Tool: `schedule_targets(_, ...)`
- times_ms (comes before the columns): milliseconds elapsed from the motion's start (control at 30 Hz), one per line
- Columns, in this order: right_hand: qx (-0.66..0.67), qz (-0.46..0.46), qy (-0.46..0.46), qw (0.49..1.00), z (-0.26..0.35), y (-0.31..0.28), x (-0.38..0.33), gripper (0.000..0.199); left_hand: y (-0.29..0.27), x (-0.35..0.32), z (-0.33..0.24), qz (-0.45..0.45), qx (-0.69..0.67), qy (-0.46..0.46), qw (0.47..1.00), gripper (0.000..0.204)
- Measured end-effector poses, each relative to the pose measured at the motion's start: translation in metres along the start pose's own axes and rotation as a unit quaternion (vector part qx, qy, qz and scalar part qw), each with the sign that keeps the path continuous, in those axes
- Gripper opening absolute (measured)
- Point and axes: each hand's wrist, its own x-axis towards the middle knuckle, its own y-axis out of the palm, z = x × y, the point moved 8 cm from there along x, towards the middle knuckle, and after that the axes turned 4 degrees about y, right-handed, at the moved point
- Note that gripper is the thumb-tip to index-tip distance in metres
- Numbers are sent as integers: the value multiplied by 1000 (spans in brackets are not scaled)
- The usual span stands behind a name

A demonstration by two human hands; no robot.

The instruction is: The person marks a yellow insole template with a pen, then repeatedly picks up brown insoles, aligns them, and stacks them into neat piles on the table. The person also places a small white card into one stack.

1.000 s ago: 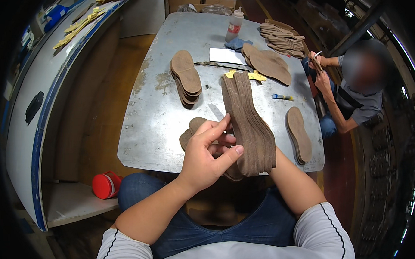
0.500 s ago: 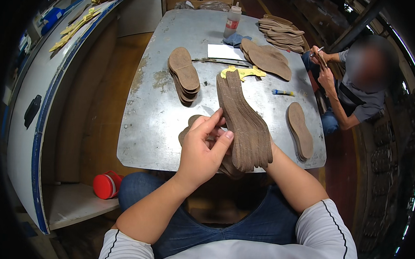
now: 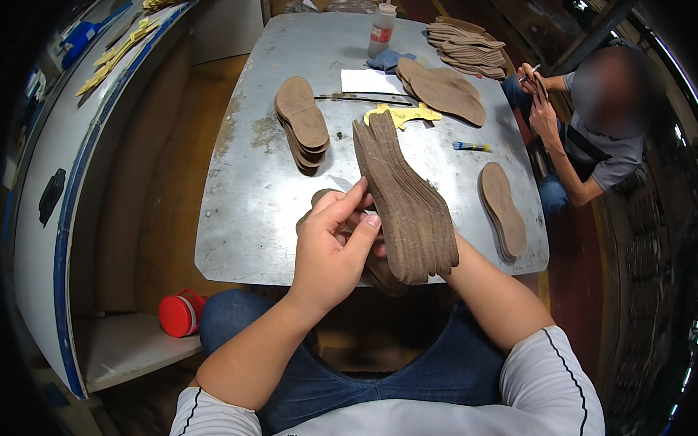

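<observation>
A fanned stack of brown insoles [image 3: 404,197] is held on edge over the near rim of the grey metal table [image 3: 240,213], with the heel ends toward the person and the toe ends pointing up the table. The left hand [image 3: 332,252] is raised beside the stack, its thumb and forefinger pinched together on the edge of the nearest insole, the other fingers curled loosely. The right hand is hidden behind and under the stack; only its forearm [image 3: 501,302] is seen, so its grip cannot be told, though the stack is evidently carried from that side. A further brown insole [image 3: 318,201] lies flat on the table just behind the left hand, partly covered by it. To the left of the held stack, a small pile of insoles [image 3: 300,122] rests on the table, and to the right another short pile [image 3: 503,209] lies near the table's edge. A yellow cut-out pattern [image 3: 404,114] is seen just beyond the top of the stack, with a sheet of white paper [image 3: 370,82] and a plastic bottle [image 3: 382,28] farther up. At the far right a seated co-worker's hands [image 3: 540,94] are held close together on a thin piece. A red container [image 3: 180,313] stands on a low shelf below the table.
</observation>
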Motion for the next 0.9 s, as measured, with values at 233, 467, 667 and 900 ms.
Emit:
schedule_targets(233,-123,42,-63,990,6,4,0,64,1,2,-5,-12,-1,22,1000,49)
schedule_targets(467,354,26,128,926,-14,6,5,61,1,2,-5,-4,-4,13,1000,52)
schedule_targets(667,323,23,126,938,0,16,3,60,1,2,-4,2,-28,9,1000,53)
schedule_targets(900,346,33,135,928,5,19,2,61,1,0,-3,16,-9,-6,1000,57)
